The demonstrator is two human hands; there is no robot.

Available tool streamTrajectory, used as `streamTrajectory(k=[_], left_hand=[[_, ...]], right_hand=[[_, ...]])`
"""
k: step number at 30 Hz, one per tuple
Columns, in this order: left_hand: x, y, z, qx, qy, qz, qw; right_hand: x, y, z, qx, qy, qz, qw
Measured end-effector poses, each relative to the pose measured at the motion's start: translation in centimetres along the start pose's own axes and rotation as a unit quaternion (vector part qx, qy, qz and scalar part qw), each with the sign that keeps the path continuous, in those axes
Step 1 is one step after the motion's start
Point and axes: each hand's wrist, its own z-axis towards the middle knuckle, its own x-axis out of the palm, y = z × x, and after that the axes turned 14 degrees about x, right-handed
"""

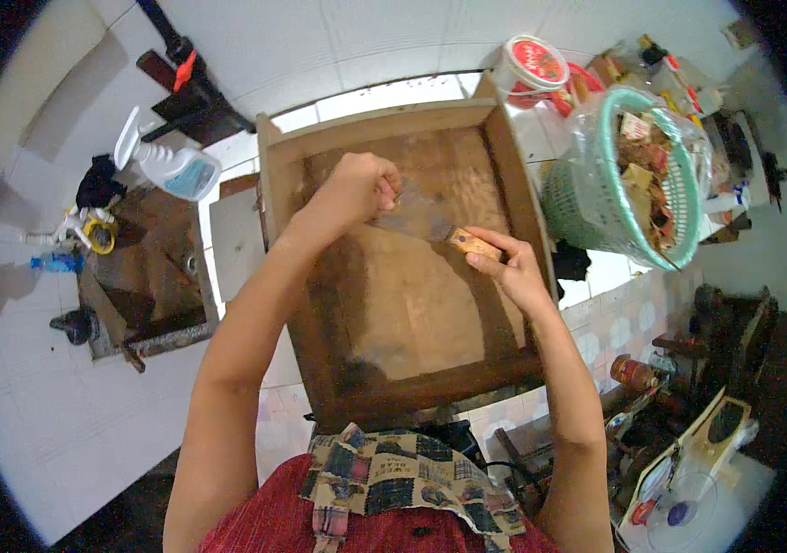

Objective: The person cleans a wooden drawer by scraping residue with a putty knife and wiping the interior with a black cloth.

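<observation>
My right hand (514, 266) grips the wooden handle (474, 244) of a putty knife. Its wide metal blade (414, 216) points to the upper left, over the inside of a wooden drawer or shallow box (421, 311). At the blade's far edge is my left hand (366, 185), fingers bent and drawn together. Whether it pinches something or only touches the blade cannot be made out. The box lies open side up before me, its bottom board stained and worn, with dark shadows of my arms across it.
Right of the box stands a green plastic basket (688, 138), lined with a clear bag holding scraps. Behind it is a white lidded bucket (535, 66). At left are a spray bottle (183, 171), a black stand (186, 90) and a sink-like recess (151, 276) with boards in it.
</observation>
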Motion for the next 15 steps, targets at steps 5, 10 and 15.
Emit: streamTrajectory(k=[5,10,15], left_hand=[[-0.6,-8.3,8.6,0.097,0.057,-0.062,0.992],[4.7,-14.2,17.2,0.257,0.069,-0.068,0.962],[9.2,-17.3,20.4,0.356,0.018,0.031,0.934]], right_hand=[[-7.2,5.4,-7.1,-0.001,-0.139,0.014,0.990],[-14.4,8.7,-13.3,0.012,-0.318,-0.059,0.946],[-19.2,9.8,-14.6,-0.064,-0.413,-0.192,0.888]])
